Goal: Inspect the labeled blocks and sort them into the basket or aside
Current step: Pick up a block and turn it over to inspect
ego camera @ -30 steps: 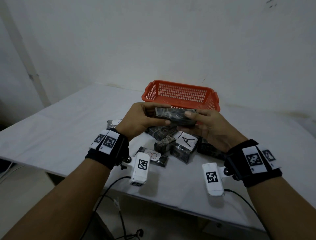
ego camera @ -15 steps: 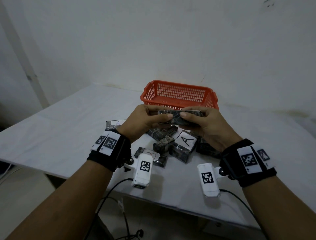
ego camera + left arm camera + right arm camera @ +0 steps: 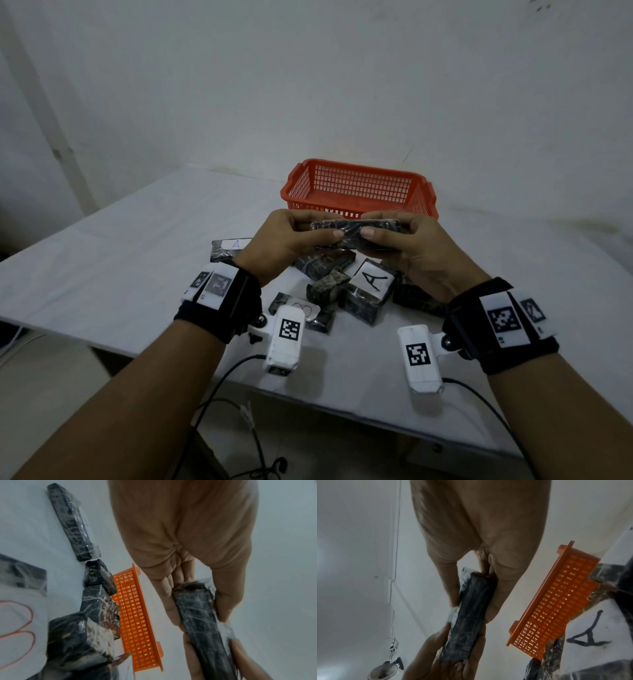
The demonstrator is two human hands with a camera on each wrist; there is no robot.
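Both hands hold one long dark marbled block (image 3: 352, 233) level above the pile, in front of the orange basket (image 3: 359, 171). My left hand (image 3: 291, 236) pinches its left end between thumb and fingers; my right hand (image 3: 407, 240) pinches the right end. No label shows on the held block (image 3: 202, 622) (image 3: 467, 615) in any view. Under the hands lie several dark blocks on the white table (image 3: 120, 260): one with a white label marked A (image 3: 371, 281), one with a faint A (image 3: 234, 244), one with a red-lettered label (image 3: 305, 310) partly behind the wrist camera.
The basket (image 3: 135, 622) (image 3: 556, 601) stands at the back middle of the table, near the wall; nothing shows inside it. The table's front edge lies just below my wrists, with cables (image 3: 239, 404) hanging beneath it.
Both hands have lifted the block slightly and turned it level, towards the basket. The pile on the table has not moved.
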